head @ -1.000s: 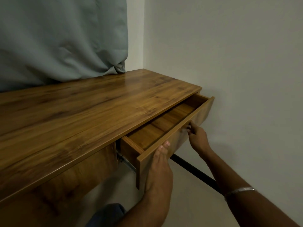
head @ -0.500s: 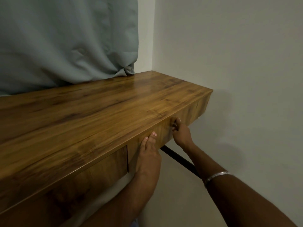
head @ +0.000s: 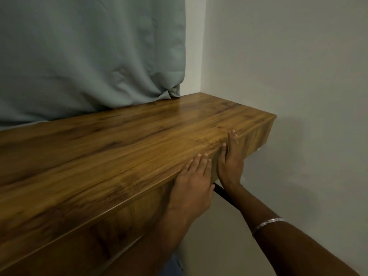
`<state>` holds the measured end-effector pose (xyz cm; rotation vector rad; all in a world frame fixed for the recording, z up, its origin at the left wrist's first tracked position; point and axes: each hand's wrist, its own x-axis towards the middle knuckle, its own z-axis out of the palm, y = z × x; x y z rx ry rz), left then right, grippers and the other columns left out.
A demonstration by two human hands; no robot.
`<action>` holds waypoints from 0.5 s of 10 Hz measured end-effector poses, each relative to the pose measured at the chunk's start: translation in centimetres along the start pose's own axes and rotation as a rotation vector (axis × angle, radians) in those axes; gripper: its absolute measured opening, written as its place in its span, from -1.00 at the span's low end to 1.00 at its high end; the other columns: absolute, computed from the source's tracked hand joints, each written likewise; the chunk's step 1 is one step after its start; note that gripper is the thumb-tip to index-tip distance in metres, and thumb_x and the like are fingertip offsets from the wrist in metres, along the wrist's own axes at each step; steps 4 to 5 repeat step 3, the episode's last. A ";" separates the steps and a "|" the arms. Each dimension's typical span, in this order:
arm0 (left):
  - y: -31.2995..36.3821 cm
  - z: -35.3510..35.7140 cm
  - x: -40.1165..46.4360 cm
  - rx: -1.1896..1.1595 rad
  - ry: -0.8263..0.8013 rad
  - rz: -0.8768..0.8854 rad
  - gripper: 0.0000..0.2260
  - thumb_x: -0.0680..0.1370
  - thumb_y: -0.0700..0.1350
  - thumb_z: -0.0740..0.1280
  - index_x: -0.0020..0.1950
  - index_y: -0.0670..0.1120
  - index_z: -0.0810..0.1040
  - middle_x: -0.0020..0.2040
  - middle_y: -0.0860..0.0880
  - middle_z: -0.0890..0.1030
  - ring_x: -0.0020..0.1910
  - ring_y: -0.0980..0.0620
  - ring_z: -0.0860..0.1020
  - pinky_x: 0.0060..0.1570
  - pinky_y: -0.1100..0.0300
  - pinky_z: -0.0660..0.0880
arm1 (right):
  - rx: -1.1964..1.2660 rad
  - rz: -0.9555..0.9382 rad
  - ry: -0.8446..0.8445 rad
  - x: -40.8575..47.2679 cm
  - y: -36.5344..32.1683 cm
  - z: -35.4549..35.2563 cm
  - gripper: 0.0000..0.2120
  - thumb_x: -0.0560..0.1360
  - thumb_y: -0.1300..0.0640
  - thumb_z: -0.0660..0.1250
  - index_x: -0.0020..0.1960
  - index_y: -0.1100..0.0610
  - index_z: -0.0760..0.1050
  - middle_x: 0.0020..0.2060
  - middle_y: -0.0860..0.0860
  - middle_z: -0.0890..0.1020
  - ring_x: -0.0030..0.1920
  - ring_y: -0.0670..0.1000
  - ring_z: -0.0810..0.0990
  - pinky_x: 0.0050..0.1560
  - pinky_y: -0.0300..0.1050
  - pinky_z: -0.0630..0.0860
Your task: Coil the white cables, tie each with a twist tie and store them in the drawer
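Pressing flat with straight fingers, the left hand (head: 194, 176) and right hand (head: 231, 160) are laid on the shut drawer (head: 247, 142) front under the counter (head: 119, 148), which should be pushed evenly; no white cables are seen.

drawer (head: 253, 140) | wooden front (grain matches desk) | closed, flush under desktop

Brown wood-grain tabletop (head: 123, 148) spans the frame's left to centre right; grey-green curtain hem (head: 173, 92) rests on its rear edge.
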<state>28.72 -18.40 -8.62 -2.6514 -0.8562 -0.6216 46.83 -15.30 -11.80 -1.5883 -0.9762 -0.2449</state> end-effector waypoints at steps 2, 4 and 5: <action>-6.5 -4.5 0.5 -0.013 0.216 -0.254 -0.38 0.66 0.20 0.03 0.63 -0.12 0.18 0.64 -0.12 0.18 0.63 -0.05 0.13 0.58 -0.03 0.12 | 0.025 -0.214 -0.165 0.5 -8.2 2.9 -0.47 0.74 0.00 0.09 0.66 0.12 0.13 0.65 0.04 0.20 0.64 -0.07 0.11 0.61 -0.09 0.12; -10.6 -6.2 0.4 0.039 0.246 -0.334 -0.38 0.68 0.21 -0.07 0.65 -0.11 0.08 0.67 -0.10 0.07 0.65 -0.03 0.01 0.61 -0.07 0.04 | 0.040 -0.284 -0.192 1.1 -10.9 4.1 -0.45 0.74 -0.03 0.07 0.67 0.12 0.10 0.66 0.05 0.17 0.65 -0.05 0.10 0.63 -0.02 0.13; -10.6 -6.2 0.4 0.039 0.246 -0.334 -0.38 0.68 0.21 -0.07 0.65 -0.11 0.08 0.67 -0.10 0.07 0.65 -0.03 0.01 0.61 -0.07 0.04 | 0.040 -0.284 -0.192 1.1 -10.9 4.1 -0.45 0.74 -0.03 0.07 0.67 0.12 0.10 0.66 0.05 0.17 0.65 -0.05 0.10 0.63 -0.02 0.13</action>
